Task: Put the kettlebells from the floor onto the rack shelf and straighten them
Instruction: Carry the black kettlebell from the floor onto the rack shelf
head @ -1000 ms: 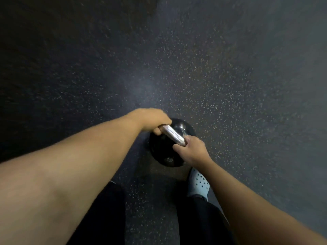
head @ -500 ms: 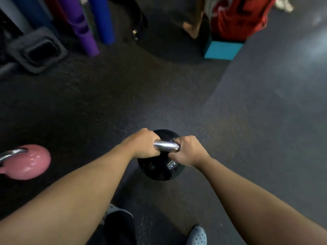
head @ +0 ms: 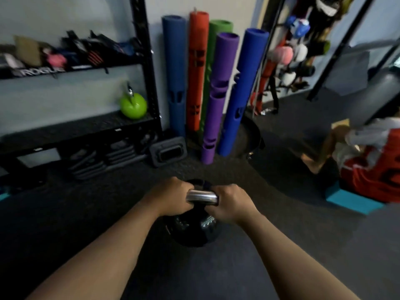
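Note:
A black kettlebell (head: 194, 231) with a shiny steel handle hangs in front of me above the dark floor. My left hand (head: 173, 197) grips the left end of the handle and my right hand (head: 229, 204) grips the right end. The black rack shelf (head: 71, 128) stands at the far left, and a green kettlebell (head: 133, 106) sits on it near its right post.
Tall foam tubes (head: 216, 83) in blue, red, green and purple lean against the wall right of the rack. Dark weight plates (head: 104, 156) lie under the shelf. A person in red (head: 372, 165) lies on a teal mat (head: 355, 200) at right.
The black kettlebell has come up off the floor in both hands. My view has swung up from the floor to the rack and wall; the pink kettlebell at left has left the frame.

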